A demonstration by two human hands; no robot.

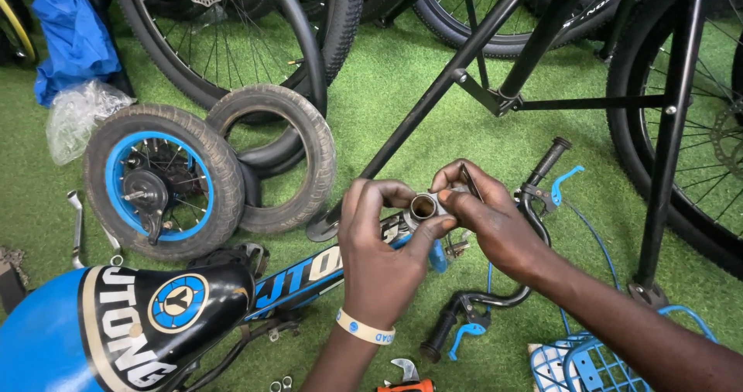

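My left hand [379, 253] and my right hand [487, 214] meet over the front of a small blue and black child's bicycle frame [302, 276]. Both hands pinch the frame's short metal head tube [424, 206], whose open round end faces up. My right fingers also press a thin dark metal piece [467, 181] against the tube. A pale wristband [364, 328] sits on my left wrist. The bicycle's blue and black saddle [131, 322] fills the lower left.
A small blue-rimmed wheel [159, 183] and a loose tyre [282, 156] lie on green turf [387, 82]. Black handlebars with blue levers [534, 206] lie under my right hand. A black repair stand [665, 129], larger bicycle wheels, a blue basket [588, 361] and loose tools surround me.
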